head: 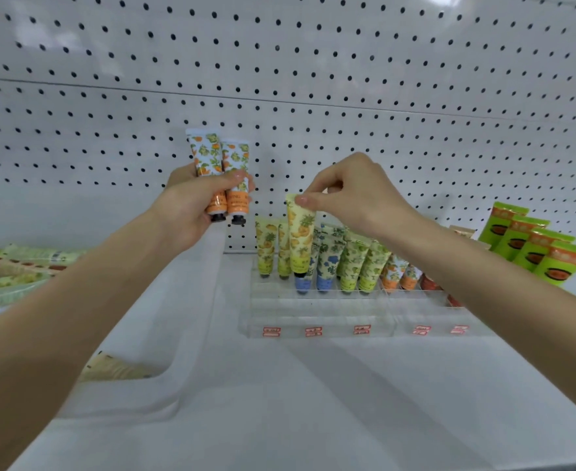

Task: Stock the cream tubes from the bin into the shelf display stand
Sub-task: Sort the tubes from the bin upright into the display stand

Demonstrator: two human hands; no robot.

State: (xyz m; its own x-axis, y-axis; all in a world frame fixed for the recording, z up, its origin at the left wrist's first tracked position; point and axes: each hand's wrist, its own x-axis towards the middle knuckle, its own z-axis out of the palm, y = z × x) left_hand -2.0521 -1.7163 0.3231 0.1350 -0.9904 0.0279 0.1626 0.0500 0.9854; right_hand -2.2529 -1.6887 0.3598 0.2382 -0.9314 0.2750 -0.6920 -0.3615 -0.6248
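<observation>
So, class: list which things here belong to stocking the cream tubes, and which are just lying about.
In the job: two orange tubes in the left hand; yellow tube pinched by the right hand; clear display stand; bin.
Lying about: green packets; pegboard wall.

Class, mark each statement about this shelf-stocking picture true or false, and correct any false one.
1. The left hand holds two orange-fruit tubes. True.
2. The right hand pinches a blue-flowered tube. False: it pinches the yellow pineapple tube by its flat top end.
3. The stocked tubes in the acrylic display stand sit cap down. True.
4. The wall behind the shelf is glass. False: it is white pegboard.
5. The green packets stand left of the display stand. False: they stand to its right.
</observation>
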